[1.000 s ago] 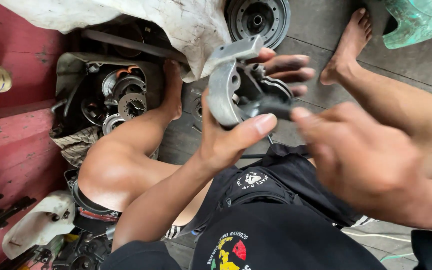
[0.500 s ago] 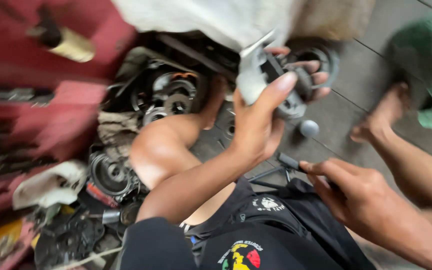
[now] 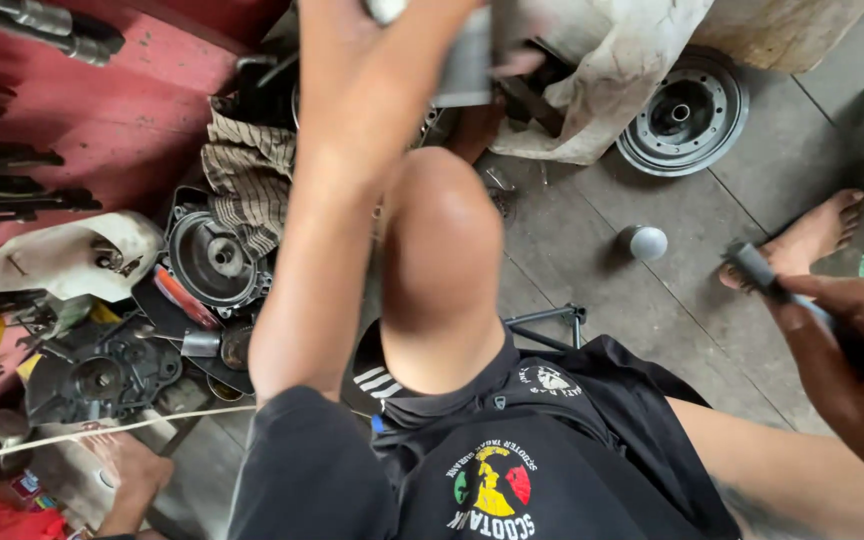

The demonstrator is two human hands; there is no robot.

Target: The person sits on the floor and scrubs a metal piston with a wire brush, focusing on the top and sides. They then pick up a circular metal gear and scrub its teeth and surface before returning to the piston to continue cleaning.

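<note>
My left arm stretches forward over my raised knee, and my left hand (image 3: 352,35) sits at the top edge, closed around a grey cast metal part (image 3: 467,65) that is partly cut off by the frame. At the right edge, my right hand (image 3: 852,370) grips the handle of a dark brush-like tool (image 3: 760,275), whose head points up and left, close to my bare foot (image 3: 812,235). The two hands are far apart.
A round metal drum (image 3: 682,110) lies on the tiled floor beside a dirty white cloth (image 3: 622,60). A small grey knob (image 3: 644,242) and a black cross wrench (image 3: 552,322) lie nearer. Engine parts (image 3: 212,260), a striped rag (image 3: 252,175) and a red tool wall (image 3: 62,120) crowd the left.
My left hand carried the metal part up and away toward the top of view. My right hand drew back to the right with the dark tool. The view swung left.
</note>
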